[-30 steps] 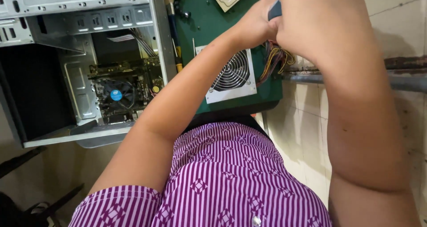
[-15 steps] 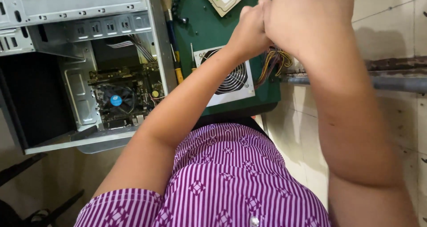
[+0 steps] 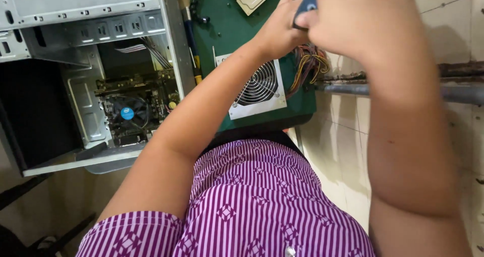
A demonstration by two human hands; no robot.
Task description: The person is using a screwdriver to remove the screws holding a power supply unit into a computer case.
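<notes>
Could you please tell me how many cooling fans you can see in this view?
2: one behind the round grille of the power supply on the green mat, and one black fan on the board inside the open computer case. Others may be hidden.

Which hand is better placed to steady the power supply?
Left, probably. The left hand hangs right above the power supply; the right hand grips the blue handle.

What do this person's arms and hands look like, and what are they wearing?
Both arms are bare from above the elbow down. The left hand and right hand wear no gloves; no rings, watch or bracelets show. A short sleeve of a purple-and-white striped shirt with small diamond motifs covers the left upper arm.
</notes>
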